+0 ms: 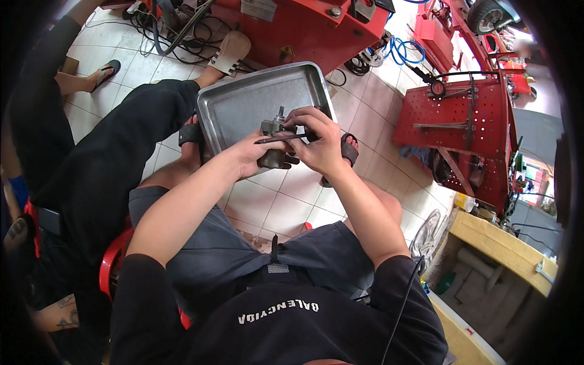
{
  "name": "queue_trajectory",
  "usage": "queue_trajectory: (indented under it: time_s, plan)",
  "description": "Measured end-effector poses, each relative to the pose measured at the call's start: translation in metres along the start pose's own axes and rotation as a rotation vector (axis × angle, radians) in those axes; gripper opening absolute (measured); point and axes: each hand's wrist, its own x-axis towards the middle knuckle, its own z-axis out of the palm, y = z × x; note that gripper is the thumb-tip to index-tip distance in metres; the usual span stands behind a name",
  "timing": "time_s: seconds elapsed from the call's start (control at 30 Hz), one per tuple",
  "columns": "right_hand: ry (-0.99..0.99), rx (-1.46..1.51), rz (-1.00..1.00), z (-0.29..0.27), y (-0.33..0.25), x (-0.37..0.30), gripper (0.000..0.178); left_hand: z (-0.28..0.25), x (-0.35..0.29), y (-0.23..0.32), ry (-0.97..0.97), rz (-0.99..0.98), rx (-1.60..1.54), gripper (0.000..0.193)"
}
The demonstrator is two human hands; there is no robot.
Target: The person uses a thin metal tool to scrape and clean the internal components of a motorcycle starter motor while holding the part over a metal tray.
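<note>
Over a shallow metal tray [213, 97] I hold a small, dark cylindrical metal motor [272, 160], with a thin shaft [281, 113] pointing up from its end. My left hand [248, 152] is wrapped round its body from the left. The bent fingers of my right hand [320, 139] close on the upper end, by the base of the shaft. A slim dark rod [281, 139] lies crosswise between my hands, its right end by my right thumb. Which fingers carry the rod is hard to tell. Dark grime marks my right fingers.
Beyond the tray stands a large red machine [274, 42], with black cables [182, 45] on the tiles beside it. A co-worker's black-clad leg [131, 121] is close on my left. To the right are a red perforated cart [453, 131], a blue hose [406, 52] and a yellow-edged trough [505, 249].
</note>
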Motion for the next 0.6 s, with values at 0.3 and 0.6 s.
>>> queue_trajectory:
  time_s: [0.3,0.6]
  plan:
    - [-0.008,0.034,-0.064,-0.003,-0.008,0.002,0.028,-0.005,0.005,-0.006,-0.062,0.011,-0.082,0.024]
    - [-0.043,-0.012,0.037,-0.004,-0.015,0.003,0.025,-0.001,0.002,-0.002,0.011,-0.007,-0.104,0.027]
